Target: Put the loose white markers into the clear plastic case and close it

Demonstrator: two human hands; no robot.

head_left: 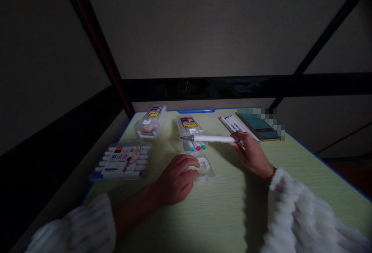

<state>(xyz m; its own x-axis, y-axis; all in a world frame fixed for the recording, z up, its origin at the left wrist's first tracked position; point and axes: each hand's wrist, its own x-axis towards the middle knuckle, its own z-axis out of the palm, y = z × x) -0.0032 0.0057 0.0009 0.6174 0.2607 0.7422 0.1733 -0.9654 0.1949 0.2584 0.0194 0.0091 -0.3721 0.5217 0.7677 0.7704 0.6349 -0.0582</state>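
My right hand (252, 153) grips a white marker (210, 138) by its rear end, held level with its grey tip pointing left over an open clear marker case (189, 129). Three markers with blue, pink and green caps (197, 146) stick out of that case. My left hand (177, 178) rests with curled fingers on the case's clear lid (207, 166), which lies flat on the pale green table (221, 210).
A flat clear box of white markers (122, 161) lies at the left. Another clear marker case (150, 121) stands behind it. Several loose white markers (232, 124) and a teal notebook (258, 127) lie at the back right. Dark bars and a wall rise behind.
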